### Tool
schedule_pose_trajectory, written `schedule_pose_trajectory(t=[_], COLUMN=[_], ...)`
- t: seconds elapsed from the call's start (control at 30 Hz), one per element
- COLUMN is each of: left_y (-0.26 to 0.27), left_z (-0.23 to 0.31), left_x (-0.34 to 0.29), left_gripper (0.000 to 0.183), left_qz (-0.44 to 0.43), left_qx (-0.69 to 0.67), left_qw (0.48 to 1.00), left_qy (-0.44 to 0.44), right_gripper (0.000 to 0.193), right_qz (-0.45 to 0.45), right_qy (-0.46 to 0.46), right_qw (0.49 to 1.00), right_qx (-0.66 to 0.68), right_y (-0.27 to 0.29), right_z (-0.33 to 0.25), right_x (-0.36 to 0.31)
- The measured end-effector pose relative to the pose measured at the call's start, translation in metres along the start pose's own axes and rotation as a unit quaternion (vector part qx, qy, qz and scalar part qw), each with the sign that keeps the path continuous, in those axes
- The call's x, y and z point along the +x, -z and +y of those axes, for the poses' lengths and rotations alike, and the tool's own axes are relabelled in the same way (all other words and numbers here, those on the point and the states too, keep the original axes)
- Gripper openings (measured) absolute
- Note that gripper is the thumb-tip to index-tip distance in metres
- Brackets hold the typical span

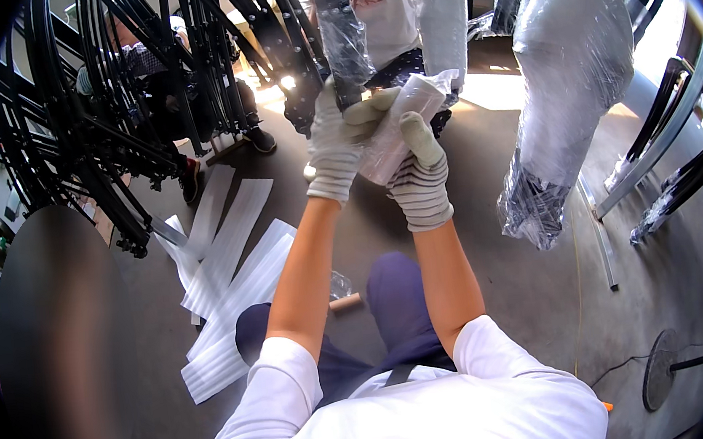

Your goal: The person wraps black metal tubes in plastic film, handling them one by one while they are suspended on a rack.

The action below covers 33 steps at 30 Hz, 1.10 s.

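Observation:
Both my hands wear pale gloves with grey-striped cuffs. My right hand (420, 166) is closed round a roll of clear stretch film (398, 133), tilted with its top leaning right. Beside it, my left hand (335, 141) is wrapped about the lower end of a dark upright bar (335, 26). Clear film (344, 47) covers part of that bar just above my fingers. The left fingertips come close to the roll; whether they touch it I cannot tell. To the right hangs a bulky piece (573, 54) wrapped in white padding and clear film.
Several black metal frames (92, 117) hang at the upper left. White foam strips (232, 256) and a cardboard tube (345, 303) lie on the floor. One person (382, 13) stands ahead; another (154, 61) is behind the frames. A round-based stand (660, 369) is at lower right.

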<state>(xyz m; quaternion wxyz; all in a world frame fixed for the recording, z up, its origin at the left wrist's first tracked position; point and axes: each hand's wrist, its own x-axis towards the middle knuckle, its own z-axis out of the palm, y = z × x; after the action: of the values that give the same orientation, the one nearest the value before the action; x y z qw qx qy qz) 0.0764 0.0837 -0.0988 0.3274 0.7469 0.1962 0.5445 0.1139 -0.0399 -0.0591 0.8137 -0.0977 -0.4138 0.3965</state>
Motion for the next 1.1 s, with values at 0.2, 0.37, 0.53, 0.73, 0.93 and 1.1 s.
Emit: schedule_pose_trajectory(t=[0.2,0.37,0.53,0.73,0.93,1.1], left_y=[0.031,0.082,0.109,0.120,0.124,0.126], left_z=[-0.042,0.065,0.099,0.077,0.072,0.058], left_x=[-0.026,-0.035,-0.032,-0.044,-0.061,-0.060], left_gripper=[0.030,0.031,0.034,0.020,0.013,0.009], left_qz=[-0.008,0.141,-0.074,0.007,0.076,0.092], left_qx=[-0.164,-0.256,-0.097,-0.155,-0.170,-0.211], left_qw=[0.980,0.956,0.990,0.988,0.978,0.967], left_qy=[0.109,0.001,-0.065,0.004,0.098,0.106], right_gripper=[0.072,0.069,0.053,0.048,0.053,0.055], right_qz=[-0.053,-0.078,-0.128,-0.140,-0.054,-0.028], right_qy=[-0.003,0.035,0.015,-0.037,-0.151,-0.140], right_qw=[0.998,0.992,0.970,0.976,0.983,0.984], right_qx=[-0.037,-0.091,-0.205,-0.164,-0.086,-0.105], right_y=[-0.022,-0.019,-0.027,-0.032,-0.031,-0.029], right_z=[0.015,0.020,0.023,0.047,0.062,0.074], right_x=[0.009,0.017,0.010,0.003,-0.008,-0.006])
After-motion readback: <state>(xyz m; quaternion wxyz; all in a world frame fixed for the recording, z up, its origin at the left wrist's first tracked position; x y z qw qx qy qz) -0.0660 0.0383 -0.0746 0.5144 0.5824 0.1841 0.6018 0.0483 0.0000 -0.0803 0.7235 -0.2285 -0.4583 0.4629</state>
